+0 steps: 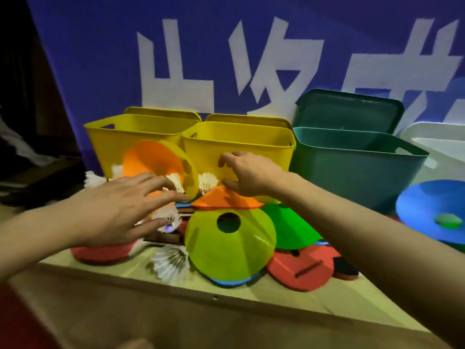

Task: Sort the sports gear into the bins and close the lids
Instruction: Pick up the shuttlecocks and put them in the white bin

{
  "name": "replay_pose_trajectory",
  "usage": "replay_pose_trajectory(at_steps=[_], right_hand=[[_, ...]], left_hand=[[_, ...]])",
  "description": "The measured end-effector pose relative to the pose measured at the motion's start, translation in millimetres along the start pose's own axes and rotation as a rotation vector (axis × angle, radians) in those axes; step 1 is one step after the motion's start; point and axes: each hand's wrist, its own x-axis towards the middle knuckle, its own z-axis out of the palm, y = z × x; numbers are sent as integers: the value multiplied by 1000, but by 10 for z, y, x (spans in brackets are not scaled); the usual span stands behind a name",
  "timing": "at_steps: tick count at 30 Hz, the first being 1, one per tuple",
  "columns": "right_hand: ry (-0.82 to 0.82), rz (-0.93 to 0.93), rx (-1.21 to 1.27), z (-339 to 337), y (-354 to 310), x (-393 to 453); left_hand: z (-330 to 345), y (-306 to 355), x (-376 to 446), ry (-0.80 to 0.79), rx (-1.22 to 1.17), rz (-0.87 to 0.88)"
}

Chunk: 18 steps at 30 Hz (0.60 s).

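White characters on blue banner

Cones, shuttlecocks and paddles are crowding the bench right up against the bins, leaving bare wood only along the near edge. The two yellow bins and the green bin are standing open-topped, their lids leaning behind, with clear air above each rim.
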Motion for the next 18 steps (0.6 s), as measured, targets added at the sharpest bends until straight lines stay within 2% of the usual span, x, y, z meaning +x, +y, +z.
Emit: replay_pose_trajectory(at_steps=[8, 18], right_hand=[[-171, 195, -104, 431, -357, 692], [-148, 226, -118, 709, -499, 923]], left_hand=[[131, -119, -244, 83, -78, -2], [439, -169, -127, 100, -124, 19]])
